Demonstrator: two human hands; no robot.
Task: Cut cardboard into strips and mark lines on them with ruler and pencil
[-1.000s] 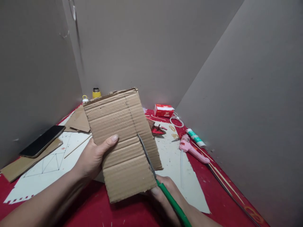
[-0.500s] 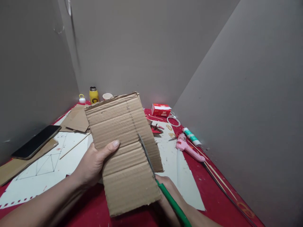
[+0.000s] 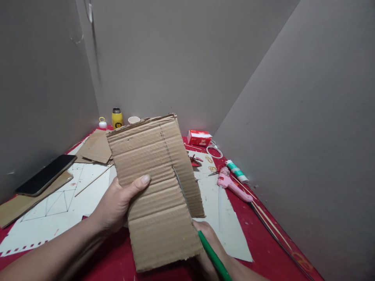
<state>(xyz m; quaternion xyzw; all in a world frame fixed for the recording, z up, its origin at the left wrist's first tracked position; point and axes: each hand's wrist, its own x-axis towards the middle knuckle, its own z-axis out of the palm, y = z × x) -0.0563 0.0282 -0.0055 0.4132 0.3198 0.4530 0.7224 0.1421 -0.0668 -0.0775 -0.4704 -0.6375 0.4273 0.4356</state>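
Observation:
My left hand grips a sheet of corrugated cardboard by its left edge, thumb flat on the front and fingers hidden behind. The sheet is tilted up above the table. A dashed pencil line runs down its upper right part. Green-handled scissors are in my right hand, partly hidden behind the cardboard's lower right corner. Their dark blade lies in a cut along the line, reaching about mid-sheet. The strip right of the cut hangs slightly behind the main piece, still joined at the top.
On the red table lie white paper with drawn lines, a phone, cardboard pieces, and a pink glue gun with its cord. A yellow bottle, cup and red box stand near the grey walls.
The scissors' handles have come closer together, and the blade shows less above the cardboard. The cardboard has shifted slightly right in view; my left hand keeps its hold.

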